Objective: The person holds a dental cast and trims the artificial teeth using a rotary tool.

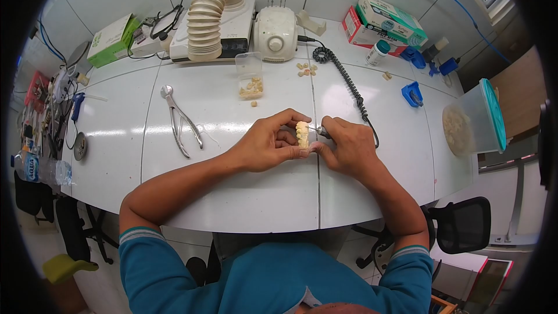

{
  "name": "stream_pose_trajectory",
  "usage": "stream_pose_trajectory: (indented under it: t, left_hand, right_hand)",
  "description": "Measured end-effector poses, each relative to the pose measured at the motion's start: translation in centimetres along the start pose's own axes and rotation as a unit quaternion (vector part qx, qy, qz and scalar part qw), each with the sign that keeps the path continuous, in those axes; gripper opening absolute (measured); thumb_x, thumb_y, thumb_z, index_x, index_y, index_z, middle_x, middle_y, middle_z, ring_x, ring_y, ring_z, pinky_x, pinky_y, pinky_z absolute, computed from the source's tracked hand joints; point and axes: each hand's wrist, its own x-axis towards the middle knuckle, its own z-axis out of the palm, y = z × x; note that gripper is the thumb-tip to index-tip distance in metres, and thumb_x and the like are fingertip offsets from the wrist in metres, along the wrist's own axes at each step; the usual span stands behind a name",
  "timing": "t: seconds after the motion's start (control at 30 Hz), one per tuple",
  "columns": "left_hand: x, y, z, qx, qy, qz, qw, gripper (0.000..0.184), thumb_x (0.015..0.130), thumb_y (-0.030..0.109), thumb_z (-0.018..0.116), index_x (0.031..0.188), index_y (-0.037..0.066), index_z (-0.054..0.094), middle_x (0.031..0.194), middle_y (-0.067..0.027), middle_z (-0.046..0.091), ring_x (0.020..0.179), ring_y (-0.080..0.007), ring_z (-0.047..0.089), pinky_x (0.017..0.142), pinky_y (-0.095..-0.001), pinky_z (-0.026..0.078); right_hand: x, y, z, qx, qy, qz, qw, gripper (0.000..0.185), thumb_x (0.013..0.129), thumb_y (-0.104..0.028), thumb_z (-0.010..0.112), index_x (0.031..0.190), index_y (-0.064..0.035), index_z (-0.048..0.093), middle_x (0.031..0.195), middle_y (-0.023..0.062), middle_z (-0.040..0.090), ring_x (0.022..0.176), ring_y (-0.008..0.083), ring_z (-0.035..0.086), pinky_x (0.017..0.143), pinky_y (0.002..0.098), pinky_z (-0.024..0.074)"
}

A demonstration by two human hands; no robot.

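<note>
My left hand [264, 144] pinches a yellowish-white dental model [302, 135] with a row of teeth, held upright above the white table. Closed around a rotary handpiece [322, 132] is my right hand [351, 146]; the tool's thin tip points left at the model's upper part. Whether the tip touches the model I cannot tell. My right thumb is close to the model's lower end. A black coiled cord [350, 86] runs from the cream control unit [275, 38] toward my right hand. Most of the handpiece is hidden by my fingers.
Pliers [173, 110] lie at the left on the white table [232, 197]. Ahead stand a clear cup [249, 67] with small tooth-like pieces, more loose pieces [306, 70], and a ribbed hose [206, 20]. A lidded tub [474, 117] stands at the right, a water bottle [43, 170] at the left.
</note>
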Motion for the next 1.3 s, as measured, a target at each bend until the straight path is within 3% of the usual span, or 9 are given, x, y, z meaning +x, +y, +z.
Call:
stream_pose_trajectory:
  t: [0.4, 0.5, 0.6, 0.7, 1.3]
  left_hand:
    - [-0.01, -0.08, -0.04, -0.002, -0.001, 0.006, 1.0, 0.064, 0.099, 0.007, 0.085, 0.155, 0.003, 0.052, 0.127, -0.009, 0.066, 0.11, -0.0103, 0.071, 0.091, -0.0218, 0.062]
    - [-0.03, -0.26, -0.08, -0.009, -0.001, 0.017, 1.0, 0.062, 0.099, 0.016, 0.087, 0.149, 0.0, 0.055, 0.13, -0.0139, 0.065, 0.109, -0.0127, 0.072, 0.088, -0.0246, 0.061]
    - [0.0, -0.27, -0.03, -0.01, -0.001, 0.019, 1.0, 0.062, 0.099, 0.017, 0.087, 0.15, 0.0, 0.055, 0.13, -0.0139, 0.065, 0.11, -0.0125, 0.072, 0.089, -0.0246, 0.061]
    - [-0.05, 0.18, -0.03, 0.002, -0.003, 0.003, 1.0, 0.065, 0.099, 0.007, 0.085, 0.154, 0.002, 0.052, 0.126, -0.008, 0.065, 0.111, -0.0107, 0.072, 0.092, -0.0221, 0.063]
    - [0.0, 0.02, -0.05, 0.0, -0.001, 0.002, 1.0, 0.065, 0.099, 0.006, 0.085, 0.154, 0.003, 0.053, 0.127, -0.0081, 0.064, 0.111, -0.0108, 0.071, 0.091, -0.0222, 0.062]
  right_hand:
    - [-0.1, 0.24, 0.58, 0.017, 0.027, -0.025, 0.999, 0.042, 0.093, -0.046, 0.084, 0.1, -0.0079, 0.067, 0.078, 0.009, 0.069, 0.063, 0.0319, 0.069, 0.055, 0.0439, 0.0498]
    - [-0.01, 0.03, 0.29, 0.011, 0.02, -0.013, 1.0, 0.041, 0.093, -0.045, 0.084, 0.1, -0.008, 0.067, 0.077, 0.0088, 0.068, 0.063, 0.0317, 0.068, 0.055, 0.0438, 0.0493]
    - [-0.06, 0.06, 0.32, 0.012, 0.016, -0.017, 1.0, 0.041, 0.093, -0.044, 0.085, 0.1, -0.0081, 0.067, 0.077, 0.0087, 0.068, 0.063, 0.0318, 0.068, 0.055, 0.044, 0.0489]
    - [-0.09, 0.09, 0.45, 0.018, 0.02, -0.017, 0.999, 0.04, 0.093, -0.043, 0.084, 0.1, -0.0082, 0.067, 0.077, 0.0086, 0.068, 0.063, 0.0317, 0.068, 0.055, 0.0441, 0.0488]
    - [-0.04, -0.16, 0.16, 0.011, 0.016, -0.016, 1.0, 0.038, 0.093, -0.042, 0.084, 0.098, -0.0084, 0.066, 0.077, 0.0079, 0.067, 0.064, 0.031, 0.068, 0.055, 0.0435, 0.0488]
